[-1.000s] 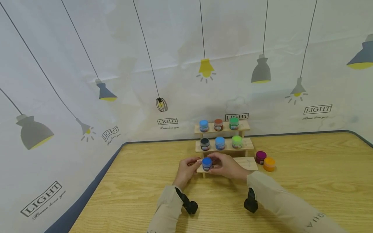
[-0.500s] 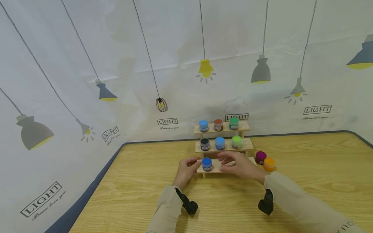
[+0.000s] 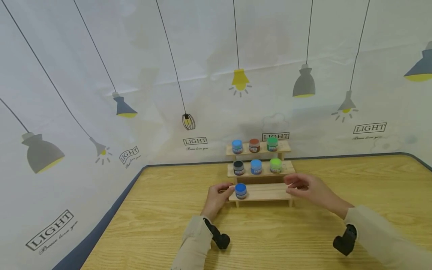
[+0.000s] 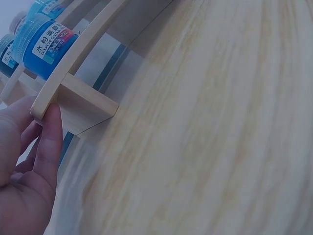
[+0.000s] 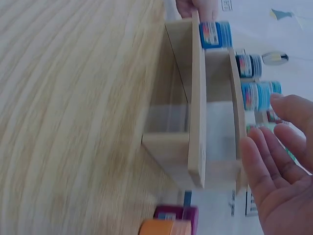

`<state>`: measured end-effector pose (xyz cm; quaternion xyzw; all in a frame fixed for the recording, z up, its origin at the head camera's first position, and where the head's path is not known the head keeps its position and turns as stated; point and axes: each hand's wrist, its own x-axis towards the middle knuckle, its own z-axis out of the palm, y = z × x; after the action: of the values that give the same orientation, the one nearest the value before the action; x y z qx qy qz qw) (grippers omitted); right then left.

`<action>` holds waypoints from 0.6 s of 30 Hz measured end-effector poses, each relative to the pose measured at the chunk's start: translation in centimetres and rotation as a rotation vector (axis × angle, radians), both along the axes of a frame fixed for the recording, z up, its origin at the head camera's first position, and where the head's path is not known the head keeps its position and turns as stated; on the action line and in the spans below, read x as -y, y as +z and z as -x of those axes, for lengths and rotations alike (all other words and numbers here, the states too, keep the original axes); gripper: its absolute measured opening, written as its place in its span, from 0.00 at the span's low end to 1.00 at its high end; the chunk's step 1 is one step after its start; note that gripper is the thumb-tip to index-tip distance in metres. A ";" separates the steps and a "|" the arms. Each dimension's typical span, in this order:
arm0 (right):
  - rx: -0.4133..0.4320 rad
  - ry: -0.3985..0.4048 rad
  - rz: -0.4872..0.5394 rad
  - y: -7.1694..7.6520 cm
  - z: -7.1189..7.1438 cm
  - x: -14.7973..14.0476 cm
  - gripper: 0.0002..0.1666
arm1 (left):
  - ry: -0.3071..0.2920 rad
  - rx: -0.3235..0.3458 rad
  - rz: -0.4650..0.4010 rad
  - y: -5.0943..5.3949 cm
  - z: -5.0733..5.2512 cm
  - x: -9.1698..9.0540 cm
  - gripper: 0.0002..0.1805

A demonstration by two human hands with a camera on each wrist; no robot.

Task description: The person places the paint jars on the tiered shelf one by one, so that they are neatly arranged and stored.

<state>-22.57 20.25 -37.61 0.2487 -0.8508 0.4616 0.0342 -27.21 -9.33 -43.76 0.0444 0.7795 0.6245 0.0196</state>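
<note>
A three-tier wooden stand (image 3: 266,192) stands on the table, with a dark blue gouache paint jar (image 3: 241,191) at the left end of its lowest step. My left hand (image 3: 216,197) pinches that step's left end; in the left wrist view the thumb and fingers of the hand (image 4: 39,161) meet around the board's edge. Past the step's right end, my right hand (image 3: 314,191) hovers with loosely bent fingers and nothing in it. In the right wrist view an orange jar (image 5: 159,227) and a purple jar (image 5: 190,215) lie below the stand's end; the right hand covers them in the head view.
Black, light blue and lime green jars (image 3: 275,165) sit on the middle step. The top step carries blue, brown and green jars (image 3: 272,144). A wall cloth (image 3: 216,93) printed with lamps rises behind the wooden table (image 3: 162,213).
My right hand has let go of the dark blue jar and moved right, past the step's end. The jar stays on the lowest step. My left hand keeps its place.
</note>
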 end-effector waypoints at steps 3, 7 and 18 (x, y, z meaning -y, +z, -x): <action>-0.017 -0.056 -0.016 0.0 -0.2 -1.5 0.21 | 0.003 0.000 -0.001 0.0 -0.1 0.0 0.16; -0.033 -0.124 -0.044 0.1 -0.3 -3.3 0.22 | 0.003 0.000 -0.003 0.0 -0.1 -0.1 0.16; -0.073 -0.242 -0.120 -1.2 0.3 -6.1 0.23 | 0.014 -0.008 0.001 -0.1 0.0 -0.1 0.16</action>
<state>-22.88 26.38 -38.82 0.1627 -0.8988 0.3931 0.1058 -27.24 -9.22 -43.81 0.0415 0.7801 0.6242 0.0122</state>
